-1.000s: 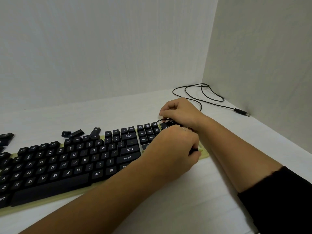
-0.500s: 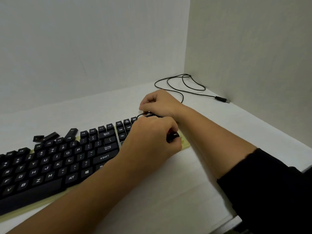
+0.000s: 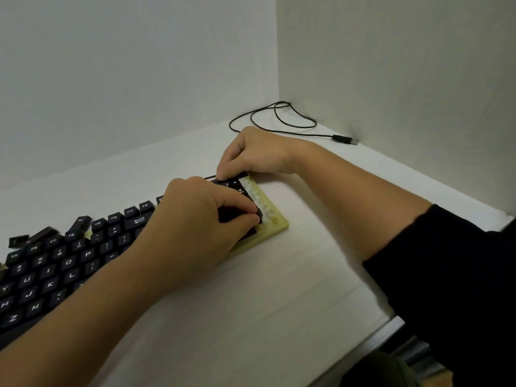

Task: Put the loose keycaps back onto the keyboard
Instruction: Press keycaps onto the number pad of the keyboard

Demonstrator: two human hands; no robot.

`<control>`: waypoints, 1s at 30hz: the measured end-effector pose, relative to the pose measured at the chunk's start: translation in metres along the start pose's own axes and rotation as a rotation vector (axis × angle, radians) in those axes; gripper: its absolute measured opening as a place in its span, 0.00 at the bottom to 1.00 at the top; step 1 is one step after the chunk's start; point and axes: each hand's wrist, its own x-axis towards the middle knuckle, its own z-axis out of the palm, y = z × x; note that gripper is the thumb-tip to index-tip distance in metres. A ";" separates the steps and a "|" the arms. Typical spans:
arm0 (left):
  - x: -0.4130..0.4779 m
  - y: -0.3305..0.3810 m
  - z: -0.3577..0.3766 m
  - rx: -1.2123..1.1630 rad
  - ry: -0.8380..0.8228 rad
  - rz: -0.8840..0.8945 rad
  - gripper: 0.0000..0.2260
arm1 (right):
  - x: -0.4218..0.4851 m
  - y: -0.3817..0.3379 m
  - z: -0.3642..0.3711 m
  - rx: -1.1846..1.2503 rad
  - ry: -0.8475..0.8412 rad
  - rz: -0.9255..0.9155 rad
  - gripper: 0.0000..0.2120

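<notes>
Pinching a small black plastic keycap [image 3: 259, 214] between thumb and forefinger, the left hand [image 3: 201, 219] holds it over the right end of the black-keyed keyboard with a yellowish plastic base [image 3: 275, 229]. At 1 o'clock from this keycap, just beside it, there is a column of bare pale sockets [image 3: 262, 201], not yet covered. The right hand [image 3: 258, 155] is at 12 o'clock from the left one, near it but apart. Its fingers are curled down onto the far edge of the keyboard. I cannot tell if they grip something or only press to steady the board.

I think the main danger is a crooked seating. If the keycap comes down tilted, or a little beside its socket, the stem can jam or bend, and a hard push would make this worse. The left fingers hide the socket, so the aiming is partly blind. The cap may also slip out of the pinch and jump toward the table edge at 4 o'clock. If the right hand lets go, the board may slide on the smooth white table [image 3: 279, 289]. More loose black keycaps [image 3: 42, 234] lie at 9 o'clock, behind the key rows, and each could go to a wrong place.
</notes>
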 end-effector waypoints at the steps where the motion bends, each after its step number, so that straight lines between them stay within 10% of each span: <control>1: -0.001 0.001 0.001 0.003 0.012 0.005 0.03 | 0.000 0.000 0.000 0.007 0.001 0.003 0.02; 30: -0.003 0.003 0.017 0.087 0.104 0.206 0.04 | 0.000 0.002 0.000 0.018 0.014 0.008 0.02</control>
